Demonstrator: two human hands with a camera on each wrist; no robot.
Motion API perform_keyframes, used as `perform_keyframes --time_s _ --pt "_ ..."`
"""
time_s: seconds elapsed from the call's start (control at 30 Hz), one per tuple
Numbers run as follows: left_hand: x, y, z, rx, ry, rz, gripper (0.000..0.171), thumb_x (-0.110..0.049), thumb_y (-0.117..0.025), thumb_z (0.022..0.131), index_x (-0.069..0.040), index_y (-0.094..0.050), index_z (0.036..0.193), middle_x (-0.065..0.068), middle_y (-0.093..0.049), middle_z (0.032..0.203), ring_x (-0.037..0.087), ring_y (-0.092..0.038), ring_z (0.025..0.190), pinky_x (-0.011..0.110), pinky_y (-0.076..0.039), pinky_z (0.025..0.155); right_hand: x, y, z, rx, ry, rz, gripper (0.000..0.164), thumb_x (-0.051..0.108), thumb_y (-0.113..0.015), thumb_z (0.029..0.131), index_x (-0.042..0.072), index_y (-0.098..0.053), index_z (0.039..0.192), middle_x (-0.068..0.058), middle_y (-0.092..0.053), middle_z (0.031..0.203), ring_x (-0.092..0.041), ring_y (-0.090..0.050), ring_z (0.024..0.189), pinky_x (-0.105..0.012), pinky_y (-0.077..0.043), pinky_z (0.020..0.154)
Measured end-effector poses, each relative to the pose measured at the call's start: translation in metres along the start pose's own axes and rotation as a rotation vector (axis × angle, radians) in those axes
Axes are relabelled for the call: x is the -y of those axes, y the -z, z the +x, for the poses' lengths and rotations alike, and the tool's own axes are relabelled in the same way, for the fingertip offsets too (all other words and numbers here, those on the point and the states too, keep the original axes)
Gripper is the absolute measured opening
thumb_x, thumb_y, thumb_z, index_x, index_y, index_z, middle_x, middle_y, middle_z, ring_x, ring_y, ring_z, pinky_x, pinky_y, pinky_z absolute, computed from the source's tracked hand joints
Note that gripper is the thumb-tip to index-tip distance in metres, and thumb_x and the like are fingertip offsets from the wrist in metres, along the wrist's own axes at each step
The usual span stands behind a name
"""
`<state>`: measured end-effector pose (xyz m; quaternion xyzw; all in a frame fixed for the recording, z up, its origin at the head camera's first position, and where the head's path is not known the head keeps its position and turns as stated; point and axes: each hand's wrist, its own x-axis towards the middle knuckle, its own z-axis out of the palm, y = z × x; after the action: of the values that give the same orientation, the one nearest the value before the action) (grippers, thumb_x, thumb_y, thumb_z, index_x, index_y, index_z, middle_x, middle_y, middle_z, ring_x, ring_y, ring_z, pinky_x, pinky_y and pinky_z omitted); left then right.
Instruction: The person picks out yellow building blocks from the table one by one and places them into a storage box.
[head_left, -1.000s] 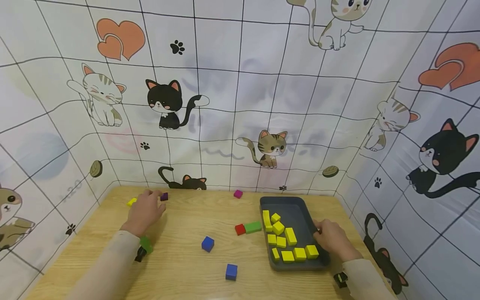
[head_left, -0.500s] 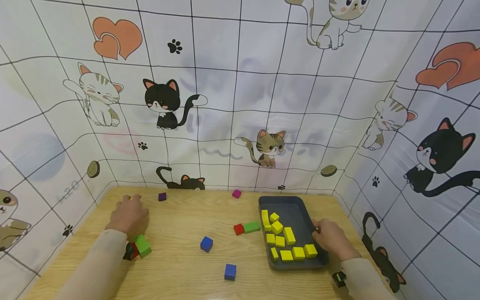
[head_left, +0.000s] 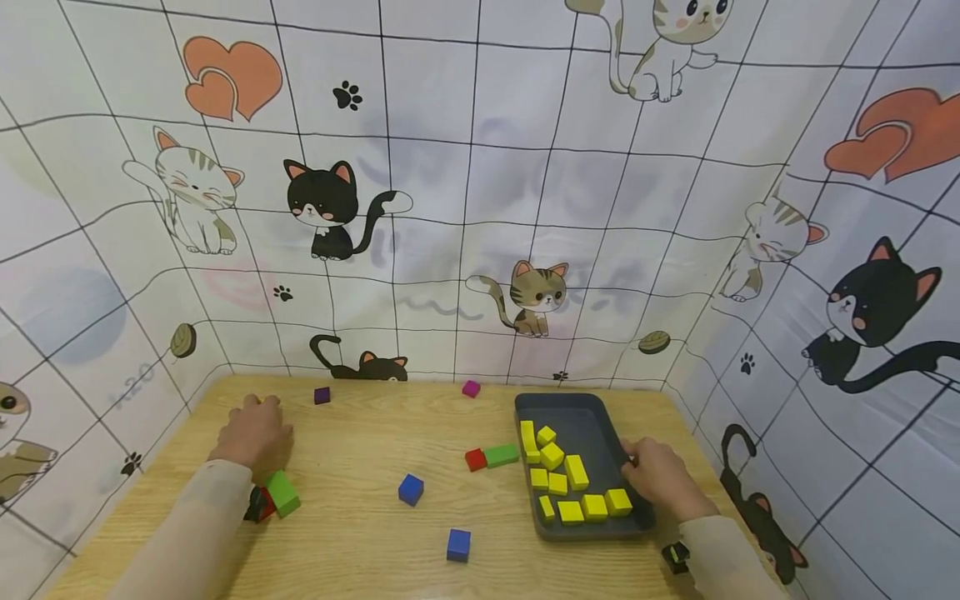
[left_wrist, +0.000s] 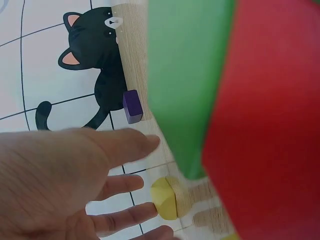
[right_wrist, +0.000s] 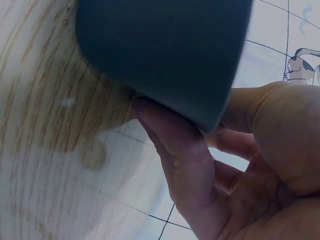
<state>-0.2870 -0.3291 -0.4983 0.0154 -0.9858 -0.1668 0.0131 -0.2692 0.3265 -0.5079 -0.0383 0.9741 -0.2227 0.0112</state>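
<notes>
My left hand is at the table's far left, over a yellow block that it hides in the head view. In the left wrist view its fingers are fairly straight, one fingertip at that block, the thumb apart from it. Beside the left wrist are a green block and a red block, large and blurred in the left wrist view. A purple block lies right of the hand. My right hand pinches the right rim of a dark grey tray holding several yellow blocks.
On the wooden table are two blue cubes, a small red block touching a green block by the tray's left side, and a magenta block at the back. Cat-printed cloth encloses the back and sides.
My left hand has moved left, away from beside the purple block and over the yellow one, uncovering the green and red blocks near the wrist. The right hand keeps its hold on the tray.
</notes>
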Motion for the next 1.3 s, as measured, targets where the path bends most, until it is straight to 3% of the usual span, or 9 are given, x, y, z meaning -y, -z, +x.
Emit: perform_keyframes --time_s 0.17,0.3,0.5,0.73,0.9,1.17,1.3 --pt "0.003 -0.003 0.004 -0.063 -0.083 -0.019 0.039 -0.003 -0.055 0.090 0.016 -0.053 0.125 0.040 -0.046 0.109 0.056 -0.051 0.091 0.062 -0.049 0.075 -0.001 -0.001 0.000 0.000 0.000 -0.011 0.051 0.002 -0.065 0.086 -0.008 -0.055 0.135 -0.015 -0.071 0.093 -0.015 -0.044 0.050 -0.030 -0.039 0.045" --pt "0.003 -0.005 0.005 -0.088 -0.124 -0.051 0.034 0.007 -0.059 0.080 0.013 -0.062 0.113 0.033 -0.052 0.103 0.047 -0.055 0.093 0.057 -0.052 0.076 -0.001 0.000 0.001 -0.001 0.000 -0.011 0.050 0.002 -0.064 0.086 -0.008 -0.055 0.134 -0.018 -0.071 0.097 -0.015 -0.044 0.049 -0.030 -0.039 0.045" --pt "0.001 -0.006 0.007 -0.086 -0.149 -0.036 0.023 0.009 -0.068 0.077 0.011 -0.067 0.100 0.026 -0.057 0.095 0.043 -0.055 0.091 0.055 -0.052 0.077 0.000 0.001 0.001 -0.006 0.012 -0.002 0.048 0.002 -0.065 0.087 -0.009 -0.057 0.133 -0.027 -0.064 0.123 -0.014 -0.041 0.047 -0.029 -0.037 0.043" --pt "-0.005 -0.005 0.008 -0.052 -0.134 -0.047 0.022 0.005 -0.073 0.077 0.011 -0.066 0.097 0.024 -0.066 0.093 0.040 -0.063 0.086 0.054 -0.054 0.076 0.002 0.002 -0.001 -0.002 0.008 0.007 0.049 0.002 -0.065 0.086 -0.008 -0.056 0.134 -0.024 -0.069 0.108 -0.014 -0.043 0.047 -0.029 -0.038 0.044" --pt "-0.014 -0.004 0.005 -0.064 -0.139 -0.060 0.025 -0.003 -0.076 0.083 0.011 -0.065 0.101 0.021 -0.066 0.093 0.032 -0.060 0.081 0.049 -0.053 0.073 0.003 0.003 -0.001 -0.002 0.014 0.010 0.047 0.001 -0.065 0.087 -0.010 -0.057 0.132 -0.026 -0.063 0.124 -0.014 -0.041 0.046 -0.029 -0.038 0.043" --pt "-0.037 -0.004 0.010 -0.100 -0.195 -0.037 0.027 -0.003 -0.078 0.079 0.011 -0.065 0.098 0.019 -0.063 0.090 0.033 -0.058 0.082 0.048 -0.053 0.074 0.001 0.003 0.000 -0.001 0.018 -0.004 0.045 0.002 -0.065 0.087 -0.010 -0.058 0.130 -0.026 -0.063 0.125 -0.014 -0.042 0.046 -0.029 -0.038 0.043" --pt "-0.056 -0.008 0.013 -0.115 -0.218 -0.043 0.025 -0.003 -0.077 0.078 0.009 -0.066 0.097 0.017 -0.063 0.089 0.031 -0.058 0.081 0.046 -0.053 0.073 0.000 0.002 0.000 0.009 0.006 -0.018 0.048 0.003 -0.066 0.088 -0.009 -0.056 0.133 -0.026 -0.066 0.118 -0.015 -0.044 0.049 -0.029 -0.039 0.045"
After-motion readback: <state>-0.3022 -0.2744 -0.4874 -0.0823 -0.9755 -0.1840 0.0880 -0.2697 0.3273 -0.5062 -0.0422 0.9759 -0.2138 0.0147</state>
